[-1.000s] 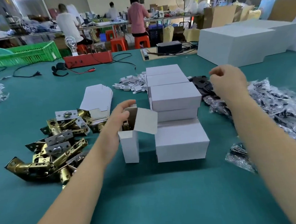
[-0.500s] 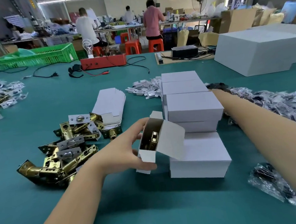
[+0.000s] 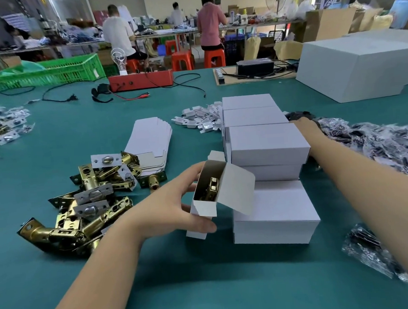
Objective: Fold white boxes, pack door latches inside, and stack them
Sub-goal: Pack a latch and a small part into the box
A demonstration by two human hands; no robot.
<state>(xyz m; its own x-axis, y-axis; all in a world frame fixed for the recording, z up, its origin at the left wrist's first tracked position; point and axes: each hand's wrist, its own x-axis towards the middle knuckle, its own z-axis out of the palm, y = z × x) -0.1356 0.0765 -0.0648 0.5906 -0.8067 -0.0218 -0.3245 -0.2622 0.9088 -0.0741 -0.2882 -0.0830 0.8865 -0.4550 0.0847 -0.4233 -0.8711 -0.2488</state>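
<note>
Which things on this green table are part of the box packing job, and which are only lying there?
Part of the job:
open white box, gripped by left hand
brass latch inside it
stacked white boxes
flat box blanks
loose brass latches

Only lying about:
red device
green crate
black cables

Small white box (image 3: pixel 205 205), tilted, flap open, brass latch (image 3: pixel 211 189) inside; closed white boxes (image 3: pixel 268 145) stacked beside; loose brass latches (image 3: pixel 91 197) heaped left.

Green crate (image 3: pixel 50 71) far left; red device (image 3: pixel 141 79) mid-table; orange stools (image 3: pixel 183 60) behind.
</note>
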